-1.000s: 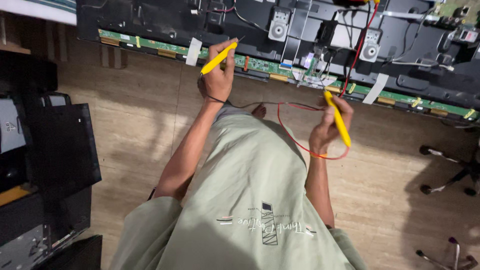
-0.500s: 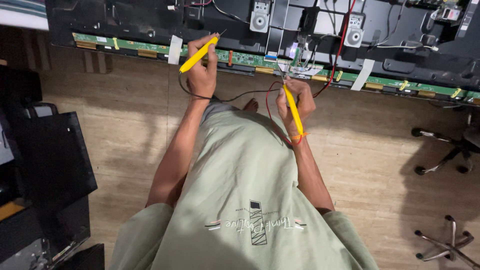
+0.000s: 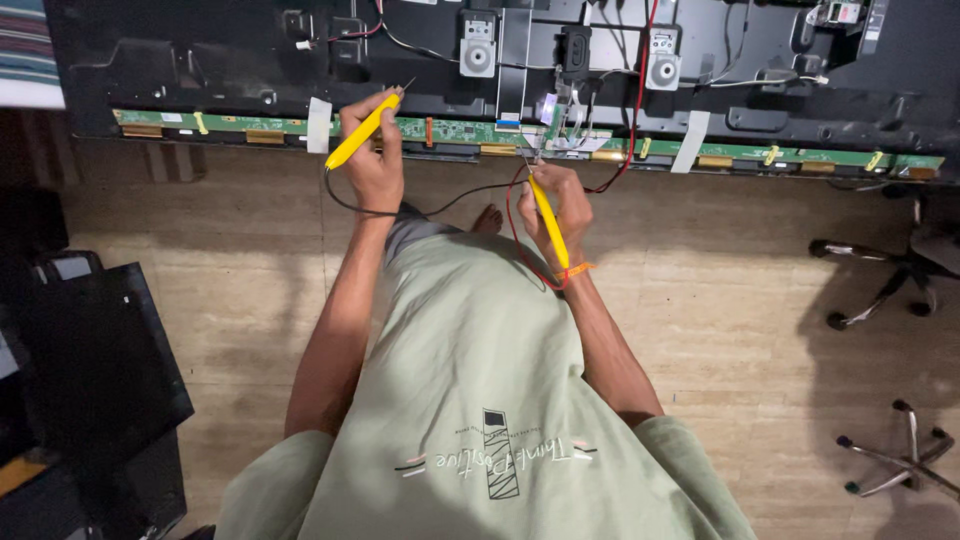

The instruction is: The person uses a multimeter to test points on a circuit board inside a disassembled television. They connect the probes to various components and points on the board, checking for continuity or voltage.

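Nearest the camera hung a pale green shirt point(image 3: 480, 400), and from it both bare arms reached toward twelve o'clock over a wooden floor point(image 3: 250, 250). The left hand point(image 3: 375, 170), at about eleven o'clock, had its fingers clamped round a yellow test probe point(image 3: 362, 132), tip raised and slanting up toward one o'clock, just short of the boards. The right hand point(image 3: 560, 205), near twelve o'clock, pinched a second yellow probe point(image 3: 547, 222) like a pen, its tip down on the green circuit strip point(image 3: 450, 130) beside some white connectors. A black lead point(image 3: 440, 205) trailed from the left probe and a red lead point(image 3: 515, 235) looped from the right one, both limp and light. The probes looked slim, rigid and nearly weightless, best held along the plastic barrel, well back from the sharp metal tip; the strip and its ribbon connectors seemed fragile, likely to suffer from a slipping point. Beyond lay the opened back of a flat television panel point(image 3: 200, 60) with two small speakers point(image 3: 478, 45). A swivel-chair base point(image 3: 880, 290) stood at three o'clock.
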